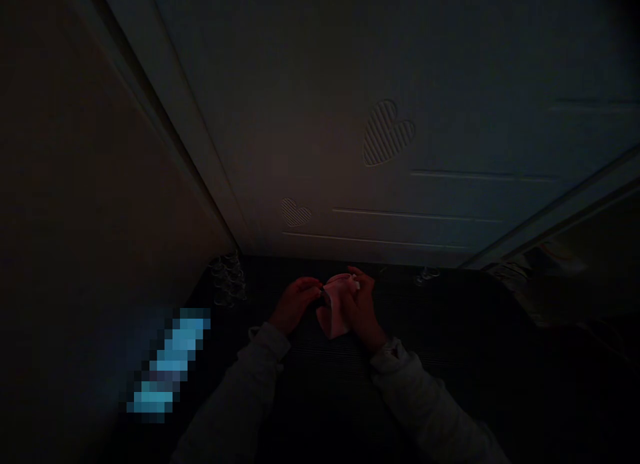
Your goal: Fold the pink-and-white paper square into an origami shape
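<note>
The scene is very dark. My left hand [295, 304] and my right hand [361, 307] meet over a dark surface and both pinch a small pink folded piece [335, 314], cloth or paper, I cannot tell which. The left fingers grip its upper left edge. The right hand closes round its right side. Both arms wear light long sleeves.
A pale panelled door or cupboard front [400, 151] with two striped heart shapes stands right behind the hands. Several clear glassy items [227, 281] sit at the left, another [425, 274] at the right. A blurred blue glowing patch [167, 364] lies lower left. Cluttered things [540, 271] at far right.
</note>
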Motion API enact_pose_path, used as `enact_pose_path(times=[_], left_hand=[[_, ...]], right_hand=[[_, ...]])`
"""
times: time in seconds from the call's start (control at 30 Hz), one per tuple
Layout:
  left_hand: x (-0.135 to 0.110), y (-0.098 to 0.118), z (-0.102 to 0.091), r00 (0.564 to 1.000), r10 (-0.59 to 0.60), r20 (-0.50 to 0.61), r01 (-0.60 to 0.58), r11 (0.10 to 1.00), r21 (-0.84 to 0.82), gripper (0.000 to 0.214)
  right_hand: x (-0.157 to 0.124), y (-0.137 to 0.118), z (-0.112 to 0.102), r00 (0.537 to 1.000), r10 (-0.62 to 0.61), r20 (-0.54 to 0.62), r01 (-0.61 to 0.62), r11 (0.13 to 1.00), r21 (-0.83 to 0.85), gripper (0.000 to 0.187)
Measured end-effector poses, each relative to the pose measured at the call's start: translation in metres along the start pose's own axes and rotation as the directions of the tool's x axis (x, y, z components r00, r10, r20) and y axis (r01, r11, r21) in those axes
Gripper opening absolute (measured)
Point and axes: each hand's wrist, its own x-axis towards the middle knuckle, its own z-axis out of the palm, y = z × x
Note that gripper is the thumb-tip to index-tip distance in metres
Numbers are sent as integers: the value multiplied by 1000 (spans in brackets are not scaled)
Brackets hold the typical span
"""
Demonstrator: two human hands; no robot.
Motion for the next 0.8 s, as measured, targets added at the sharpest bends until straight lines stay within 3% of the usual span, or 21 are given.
enact_pose_path(times=[0.13, 0.23, 0.53, 0.8], left_hand=[[0, 1, 1, 1000, 8, -17, -8, 1000, -22, 19], [-1, 2, 2, 999, -1, -33, 0, 999, -39, 18], [0, 1, -1, 1000, -1, -31, -2, 994, -108, 18], [-1, 0, -1, 1000, -20, 3, 20, 998, -59, 17]], right_hand=[[2, -5, -3, 977, -154, 147, 172, 978, -117, 15], [4, -9, -3, 953, -192, 235, 233, 959, -161, 15], [3, -15, -3, 922, -182, 343, 258, 947, -192, 23], [4, -20, -1, 933, -65, 353, 149, 965, -217, 20]])
